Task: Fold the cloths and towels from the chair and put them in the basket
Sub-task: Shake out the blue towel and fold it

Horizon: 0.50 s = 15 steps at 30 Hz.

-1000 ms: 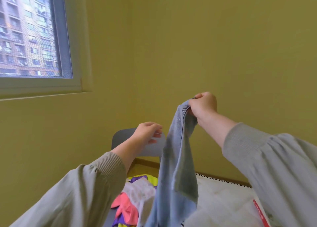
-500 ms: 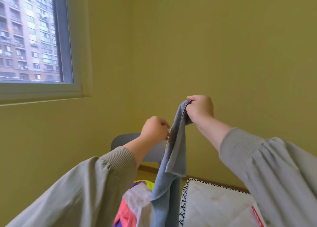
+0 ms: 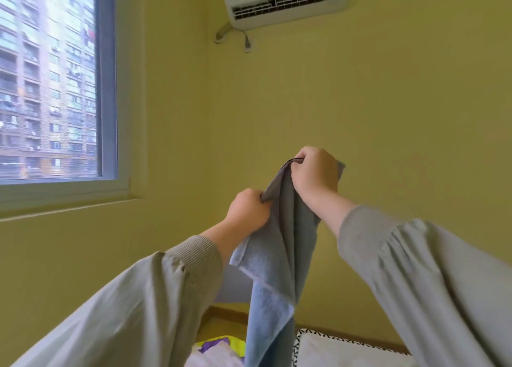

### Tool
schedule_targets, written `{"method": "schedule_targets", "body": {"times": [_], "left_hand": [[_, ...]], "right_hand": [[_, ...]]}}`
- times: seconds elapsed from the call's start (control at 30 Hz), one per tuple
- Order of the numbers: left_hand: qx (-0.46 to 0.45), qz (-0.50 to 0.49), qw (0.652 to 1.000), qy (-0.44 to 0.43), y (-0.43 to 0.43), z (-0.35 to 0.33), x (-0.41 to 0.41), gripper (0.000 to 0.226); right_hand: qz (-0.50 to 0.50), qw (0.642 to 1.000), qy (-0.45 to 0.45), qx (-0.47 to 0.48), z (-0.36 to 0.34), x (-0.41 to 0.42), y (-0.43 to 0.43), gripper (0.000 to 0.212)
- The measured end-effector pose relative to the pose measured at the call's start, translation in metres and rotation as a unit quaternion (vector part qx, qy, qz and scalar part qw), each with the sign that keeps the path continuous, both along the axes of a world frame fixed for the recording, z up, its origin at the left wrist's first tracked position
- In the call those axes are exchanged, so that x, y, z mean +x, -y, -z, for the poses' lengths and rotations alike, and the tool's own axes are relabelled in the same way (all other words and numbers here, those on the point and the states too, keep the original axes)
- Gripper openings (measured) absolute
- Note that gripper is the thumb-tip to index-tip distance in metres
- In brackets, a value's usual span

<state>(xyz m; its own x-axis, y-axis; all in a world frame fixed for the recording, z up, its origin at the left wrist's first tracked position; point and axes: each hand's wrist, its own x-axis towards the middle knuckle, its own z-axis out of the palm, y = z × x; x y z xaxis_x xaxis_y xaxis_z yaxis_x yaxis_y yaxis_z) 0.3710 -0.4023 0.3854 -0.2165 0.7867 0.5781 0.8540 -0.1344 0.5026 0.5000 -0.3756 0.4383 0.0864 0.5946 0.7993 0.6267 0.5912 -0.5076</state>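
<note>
Yellow-walled room (image 3: 388, 103), window (image 3: 50, 75) at left, air conditioner (image 3: 285, 0) overhead. Grey-blue towel (image 3: 279, 255) raised mid-air, fingers of right hand (image 3: 315, 175) pinching its top edge, fingers of left hand (image 3: 246, 211) curled round a fold just below.

No text can be read; a small dark mark on the air conditioner (image 3: 285, 0) is too blurred.
</note>
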Motion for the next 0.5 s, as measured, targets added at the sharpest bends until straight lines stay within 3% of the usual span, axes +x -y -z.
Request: {"method": "schedule_targets", "body": {"times": [0.1, 0.27, 0.5], "left_hand": [[0.042, -0.051, 0.998, 0.001, 0.009, -0.024, -0.007, 0.030], [0.083, -0.120, 0.987, -0.072, 0.033, -0.068, -0.007, 0.016], [0.133, -0.169, 0.971, -0.108, 0.058, -0.112, 0.004, 0.021]], "right_hand": [[0.062, 0.998, 0.013, 0.028, -0.015, 0.021, 0.001, 0.009], [0.163, 0.981, 0.082, 0.067, -0.037, 0.054, 0.014, 0.010], [0.134, 0.988, 0.046, 0.067, -0.071, 0.090, 0.038, 0.015]]}}
